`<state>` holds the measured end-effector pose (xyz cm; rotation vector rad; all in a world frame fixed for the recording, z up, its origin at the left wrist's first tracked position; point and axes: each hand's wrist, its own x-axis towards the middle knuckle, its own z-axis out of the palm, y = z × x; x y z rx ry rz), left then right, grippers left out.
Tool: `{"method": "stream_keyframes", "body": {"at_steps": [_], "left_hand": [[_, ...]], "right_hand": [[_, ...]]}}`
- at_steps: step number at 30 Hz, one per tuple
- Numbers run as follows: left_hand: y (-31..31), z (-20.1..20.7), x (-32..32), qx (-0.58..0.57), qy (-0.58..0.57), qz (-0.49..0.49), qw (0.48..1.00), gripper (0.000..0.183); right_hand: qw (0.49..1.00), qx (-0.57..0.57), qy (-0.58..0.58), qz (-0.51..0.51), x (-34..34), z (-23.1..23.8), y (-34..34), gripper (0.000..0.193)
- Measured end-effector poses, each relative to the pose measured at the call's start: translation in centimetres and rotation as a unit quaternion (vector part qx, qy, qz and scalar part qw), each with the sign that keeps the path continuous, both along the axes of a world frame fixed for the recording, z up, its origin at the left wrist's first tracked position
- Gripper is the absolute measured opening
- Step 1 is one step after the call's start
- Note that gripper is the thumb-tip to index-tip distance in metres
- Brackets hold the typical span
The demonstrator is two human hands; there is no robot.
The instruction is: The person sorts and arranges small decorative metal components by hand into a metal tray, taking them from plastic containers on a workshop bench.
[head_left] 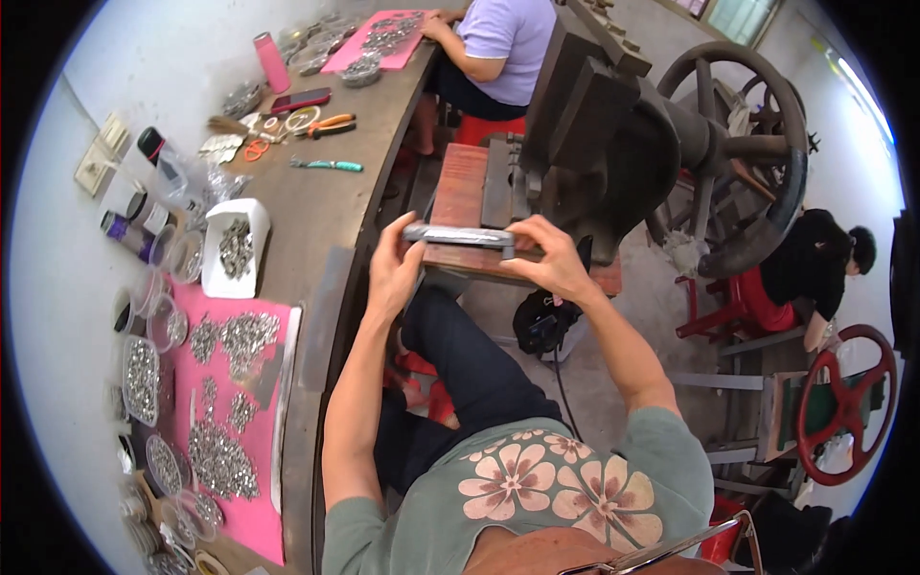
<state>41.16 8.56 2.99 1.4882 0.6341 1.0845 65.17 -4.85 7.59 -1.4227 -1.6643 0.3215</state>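
A flat, narrow grey object (458,236) with a shiny pale strip along its edge is held level in front of me; I cannot make out its exact kind. My left hand (392,273) grips one end, thumb below and fingers behind. At the other end my right hand (554,257) pinches it between thumb and fingers. Just beyond both hands are the red-brown wooden bench (460,187) and the dark iron press (609,144). To my left, a pink sheet (264,525) on the worktable bears piles of small silvery metal pieces (222,460).
A white scoop-shaped tray (257,230), clear tubs (141,383), orange-handled pliers (331,126) and teal-handled pliers (328,165) lie along the worktable (316,211). A large flywheel (704,77) stands right of the press. One person (508,48) sits ahead, another (800,259) at right.
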Motion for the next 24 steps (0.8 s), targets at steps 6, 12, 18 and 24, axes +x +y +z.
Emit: {"method": "stream_keyframes", "body": {"at_steps": [6, 12, 18, 24], "left_hand": [[6.4, -1.4, 12.0, -0.036, -0.017, -0.107, 0.993, 0.047], [6.9, 0.3, 16.8, -0.015, 0.096, -0.147, 0.984, 0.045], [7.3, -2.3, 18.6, 0.049, 0.101, -0.149, 0.982, 0.047], [5.8, -3.0, 13.7, 0.073, 0.078, -0.227, 0.968, 0.057]], "right_hand": [[0.984, -0.006, 0.008, -0.178, 2.1, -1.8, -0.1, 0.043], [0.983, 0.024, -0.062, -0.169, 0.9, -3.5, 2.7, 0.054], [0.975, 0.128, -0.109, -0.147, 2.5, -3.1, 1.4, 0.038], [0.767, 0.467, -0.161, -0.410, 8.9, 9.3, -12.8, 0.039]]}}
